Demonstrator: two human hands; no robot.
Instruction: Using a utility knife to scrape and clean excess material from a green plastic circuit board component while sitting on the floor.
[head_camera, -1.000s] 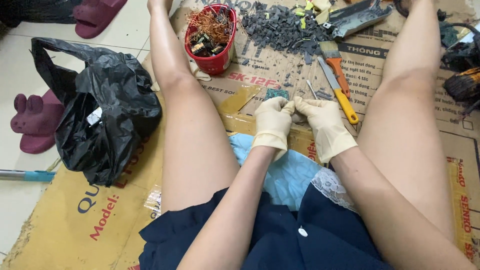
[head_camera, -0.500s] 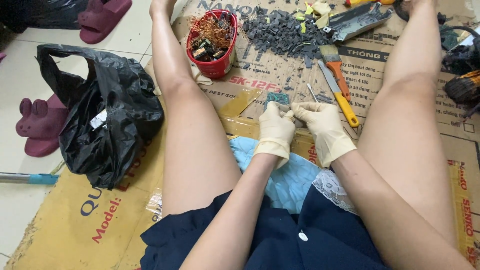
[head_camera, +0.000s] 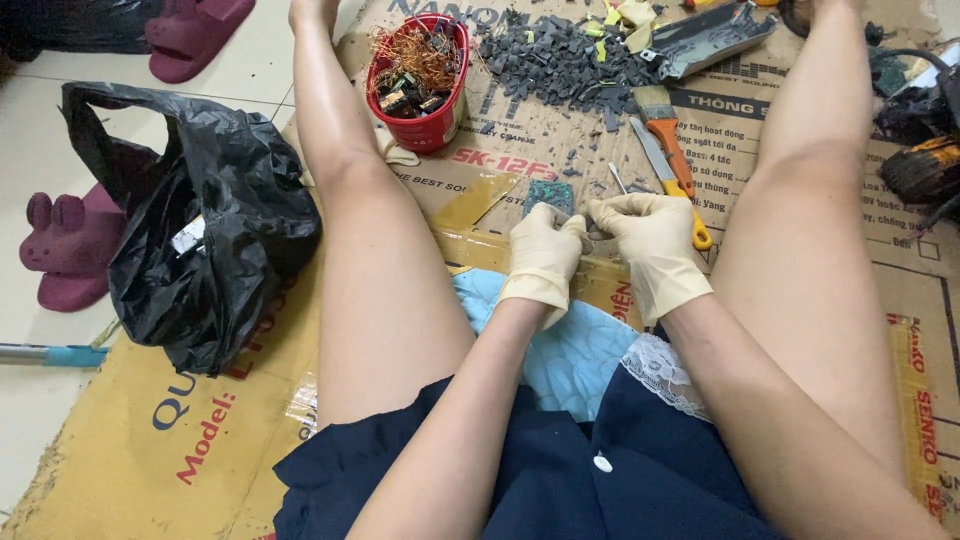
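Gloved left hand (head_camera: 542, 250) and right hand (head_camera: 645, 235) together, pinching small grey metal piece (head_camera: 592, 232), mostly hidden by fingertips

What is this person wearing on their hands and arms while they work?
Both hands wear thin, cream-coloured rubber gloves: the left hand and the right hand. The gloves are plain, without markings, slightly wrinkled, and end in a loose cuff just past each wrist. Above the cuffs the forearms are bare, with no sleeves, watch or jewellery in view.
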